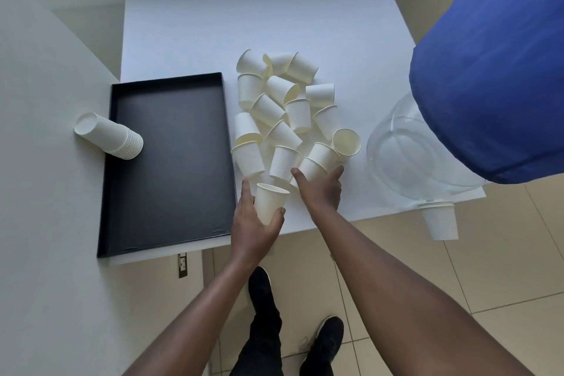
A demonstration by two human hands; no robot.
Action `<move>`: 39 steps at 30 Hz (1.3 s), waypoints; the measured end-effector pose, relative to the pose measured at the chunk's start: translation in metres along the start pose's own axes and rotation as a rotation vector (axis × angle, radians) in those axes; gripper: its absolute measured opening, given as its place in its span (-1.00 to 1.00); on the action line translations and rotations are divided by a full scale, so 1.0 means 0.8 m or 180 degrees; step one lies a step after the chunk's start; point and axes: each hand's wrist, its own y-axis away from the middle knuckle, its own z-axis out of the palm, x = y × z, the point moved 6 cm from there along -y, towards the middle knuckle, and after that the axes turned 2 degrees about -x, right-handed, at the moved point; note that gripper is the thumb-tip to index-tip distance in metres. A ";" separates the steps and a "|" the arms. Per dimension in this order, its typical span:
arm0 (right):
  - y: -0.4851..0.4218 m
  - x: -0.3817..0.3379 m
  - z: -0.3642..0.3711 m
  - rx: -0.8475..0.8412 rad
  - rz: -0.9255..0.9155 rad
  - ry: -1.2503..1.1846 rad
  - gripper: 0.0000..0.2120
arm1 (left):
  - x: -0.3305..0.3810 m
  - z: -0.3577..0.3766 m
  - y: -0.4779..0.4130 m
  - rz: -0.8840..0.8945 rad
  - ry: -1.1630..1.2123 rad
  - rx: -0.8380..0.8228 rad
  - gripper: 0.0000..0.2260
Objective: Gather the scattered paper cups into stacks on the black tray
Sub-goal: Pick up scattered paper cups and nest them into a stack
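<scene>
Several white paper cups (283, 107) lie scattered in a heap on the white table, right of the black tray (171, 223). One tall stack of cups (110, 139) leans at the tray's left edge. My left hand (256, 223) grips a single upright paper cup (270, 203) near the table's front edge. My right hand (320, 189) reaches into the near side of the heap, fingers spread around a cup (311, 169) lying there; I cannot tell if it grips it.
A clear glass bowl (406, 156) sits at the table's right corner under a large blue bottle (494, 79). Two nested cups (439, 220) hang below the bowl's edge. A white wall lies left of the tray. Tiled floor and my shoes are below.
</scene>
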 end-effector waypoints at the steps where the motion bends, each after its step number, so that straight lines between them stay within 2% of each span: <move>1: -0.002 0.000 0.002 -0.0010 0.0027 0.0024 0.07 | 0.000 0.001 0.000 0.0022 -0.0003 -0.0010 -0.09; 7: -0.004 0.008 0.001 -0.0095 0.0128 0.0037 -0.03 | -0.004 0.006 0.003 -0.0010 -0.0004 -0.0080 -0.08; 14: -0.010 -0.001 0.005 -0.0166 0.0139 0.0117 0.07 | -0.012 0.011 0.007 -0.0044 -0.0045 -0.0157 -0.07; 18: -0.003 0.005 -0.002 -0.0386 0.0410 -0.0356 -0.12 | -0.014 0.009 0.007 -0.0014 -0.0073 -0.0172 -0.07; 21: 0.010 0.014 -0.006 -0.0714 0.0719 -0.0889 -0.31 | -0.017 0.010 0.007 0.0014 -0.0150 -0.0173 -0.07; 23: 0.018 0.019 -0.010 -0.0960 0.0770 -0.1135 -0.35 | -0.019 0.013 0.007 0.0049 -0.0231 -0.0187 -0.06; 26: 0.027 0.026 -0.018 -0.1115 0.0576 -0.1207 -0.39 | -0.021 0.020 0.011 0.0154 -0.0348 -0.0222 -0.07; 33: 0.041 0.034 -0.027 -0.0985 -0.0266 -0.0953 -0.50 | -0.021 0.044 0.020 0.0389 -0.0634 -0.0395 -0.10; 39: 0.045 0.040 -0.027 -0.1080 -0.0447 -0.0746 -0.54 | 0.000 0.064 0.015 0.0506 -0.0553 -0.0469 -0.12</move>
